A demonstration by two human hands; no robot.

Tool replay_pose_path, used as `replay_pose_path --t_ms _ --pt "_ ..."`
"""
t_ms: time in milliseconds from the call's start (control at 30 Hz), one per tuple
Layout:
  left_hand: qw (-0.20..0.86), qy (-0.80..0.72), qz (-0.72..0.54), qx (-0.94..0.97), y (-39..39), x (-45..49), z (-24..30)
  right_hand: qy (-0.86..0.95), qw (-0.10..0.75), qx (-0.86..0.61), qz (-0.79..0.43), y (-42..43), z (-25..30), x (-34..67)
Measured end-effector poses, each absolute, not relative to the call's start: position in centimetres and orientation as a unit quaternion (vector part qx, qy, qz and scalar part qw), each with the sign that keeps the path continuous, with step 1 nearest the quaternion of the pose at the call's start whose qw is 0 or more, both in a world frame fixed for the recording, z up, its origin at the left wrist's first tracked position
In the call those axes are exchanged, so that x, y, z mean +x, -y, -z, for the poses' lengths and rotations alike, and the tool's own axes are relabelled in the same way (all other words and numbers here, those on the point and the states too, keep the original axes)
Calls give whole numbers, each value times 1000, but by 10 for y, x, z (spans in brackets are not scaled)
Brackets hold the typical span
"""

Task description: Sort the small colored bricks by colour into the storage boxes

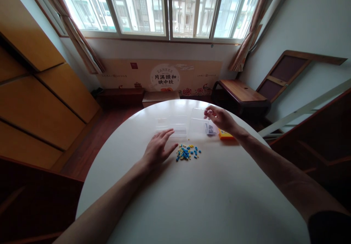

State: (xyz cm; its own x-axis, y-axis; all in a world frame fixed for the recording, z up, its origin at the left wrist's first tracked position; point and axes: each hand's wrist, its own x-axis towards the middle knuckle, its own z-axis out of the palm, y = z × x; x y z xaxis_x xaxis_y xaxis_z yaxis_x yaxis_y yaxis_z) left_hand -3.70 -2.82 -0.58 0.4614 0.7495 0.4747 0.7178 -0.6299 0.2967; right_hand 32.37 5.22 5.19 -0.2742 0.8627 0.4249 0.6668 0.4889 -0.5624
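Observation:
My left hand [160,147] is open over the white table [170,196], fingers spread and apparently holding nothing. Beside its thumb lies a loose pile of small blue and yellow building bricks [184,152], with a few scattered to the right. Farther back, my right hand [219,118] has its fingers bent and drawn together above a clear plastic box [200,121]. What its fingertips hold, if anything, is too small to make out. Dark small pieces [210,128] lie in the box's right part. Another clear plastic tray [179,130] stands behind my left fingers.
A yellow-orange box [226,135] sits on the table under my right wrist. Past the table's round far edge are a low cardboard box [160,97] and a wooden bench [244,90]. Wooden cabinets [41,109] line the left side, with windows [142,10] ahead.

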Motion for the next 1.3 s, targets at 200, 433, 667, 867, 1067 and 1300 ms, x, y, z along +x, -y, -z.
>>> replay_pose_path --t_ms 200,433,667,867,1067,1300 --pt "15 -448 -284 848 30 -37 5 798 317 -497 -123 -65 -41 316" --pt "25 -463 -299 834 29 -37 6 808 291 -493 -141 -68 -30 310" --pt "25 -482 -322 814 29 -36 6 792 335 -481 -173 -70 -19 303" --pt "20 -501 -331 799 26 -38 4 787 344 -490 -148 -69 -19 293" --pt "15 -512 -341 788 22 -38 3 778 360 -497 -136 -77 -7 288" --pt "6 -516 -349 783 22 -36 4 776 369 -491 -145 -84 -1 288"
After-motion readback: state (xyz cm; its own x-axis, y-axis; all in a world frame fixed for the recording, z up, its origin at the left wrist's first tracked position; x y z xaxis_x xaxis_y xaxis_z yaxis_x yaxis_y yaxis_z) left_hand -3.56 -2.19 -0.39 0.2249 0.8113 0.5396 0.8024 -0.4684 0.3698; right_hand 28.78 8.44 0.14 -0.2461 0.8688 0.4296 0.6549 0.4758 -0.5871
